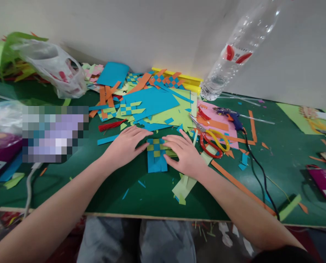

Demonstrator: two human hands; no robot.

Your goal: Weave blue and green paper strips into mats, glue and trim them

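A small woven paper piece [156, 163] lies on the green table in front of me. Its upper part is a blue and yellow-green check, and its lower part is plain blue with slits. My left hand [128, 147] is at its left edge, fingers stretched and thumb apart. At the right edge is my right hand [185, 155], with fingers spread and the tips at the paper's side; green strip ends stick out beneath them. Whether the fingertips press on the paper, I cannot tell. Scissors [211, 140] with red and yellow handles lie beyond my right hand.
Blue sheets [152, 102], strips and woven pieces pile up behind. A glue gun [230, 117] with a black cord lies right, near a tall plastic bottle [234, 54]. A red tassel [111, 125] lies behind my left hand. A pixelated device [56, 135] and plastic bag [53, 69] stand left.
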